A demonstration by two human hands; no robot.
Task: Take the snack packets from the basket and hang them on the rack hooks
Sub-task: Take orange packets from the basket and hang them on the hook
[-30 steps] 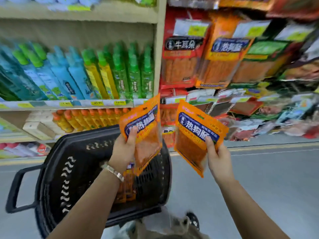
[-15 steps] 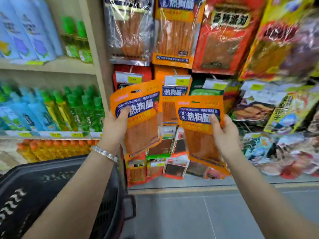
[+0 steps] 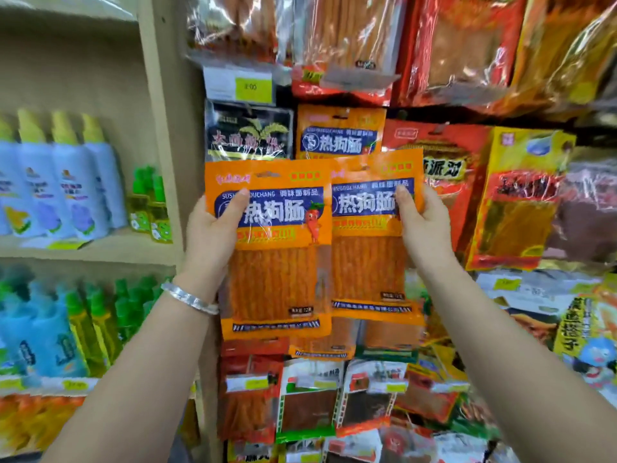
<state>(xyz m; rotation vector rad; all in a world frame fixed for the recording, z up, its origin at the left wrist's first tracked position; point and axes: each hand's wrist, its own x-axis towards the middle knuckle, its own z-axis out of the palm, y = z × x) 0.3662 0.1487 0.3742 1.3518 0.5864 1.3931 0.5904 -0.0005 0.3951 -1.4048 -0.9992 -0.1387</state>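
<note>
My left hand (image 3: 212, 228) grips an orange snack packet (image 3: 277, 262) with a blue label by its left edge, thumb across the front. My right hand (image 3: 422, 222) grips a second, matching orange packet (image 3: 367, 262) by its right edge. The two packets are held upright side by side, the left one overlapping the right. Directly behind and above them a matching orange packet (image 3: 340, 135) hangs on the rack. The hooks are hidden behind the packets. The basket is out of view.
The rack (image 3: 467, 78) is crowded with hanging snack packets: a black one (image 3: 248, 132), red and yellow ones to the right, more rows below. A beige shelf upright (image 3: 163, 128) borders it on the left, with spray bottles (image 3: 63, 182) on the shelves.
Both hands have risen and moved closer to the rack, bringing the two packets together until they overlap. The view has tilted up and the basket has left the frame.
</note>
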